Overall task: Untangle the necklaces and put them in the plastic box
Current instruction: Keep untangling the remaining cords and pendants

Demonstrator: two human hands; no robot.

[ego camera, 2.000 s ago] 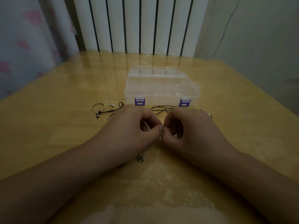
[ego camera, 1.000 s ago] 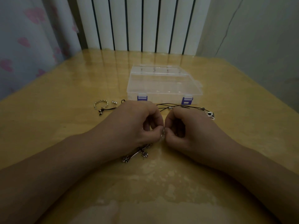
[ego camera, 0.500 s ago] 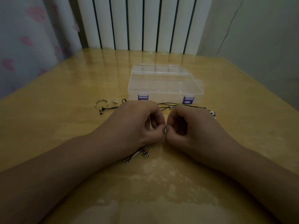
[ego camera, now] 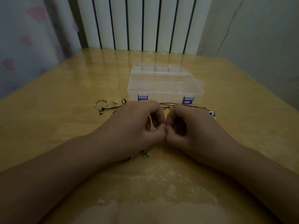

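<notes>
My left hand point(ego camera: 135, 125) and my right hand point(ego camera: 189, 126) meet fingertip to fingertip at the table's middle, both pinching a small part of the tangled necklaces; the pinched piece is hidden between the fingers. Black cords point(ego camera: 168, 105) of the necklaces run out behind the hands, with a bead cluster point(ego camera: 212, 114) at the right and a cord end point(ego camera: 106, 109) at the left. Small metal charms point(ego camera: 145, 154) lie under my left wrist. The clear plastic box point(ego camera: 163, 84) with purple latches stands closed just beyond the hands.
A silver ring-like loop point(ego camera: 101, 103) and a small silver bead point(ego camera: 114, 101) lie left of the box. The yellow wooden table point(ego camera: 64, 88) ends at a white radiator point(ego camera: 137, 23) behind; a curtain point(ego camera: 24, 38) hangs at the left.
Both hands stay pressed together on the same spot, shifting slightly away from me. The charms under my left wrist have slipped further beneath it.
</notes>
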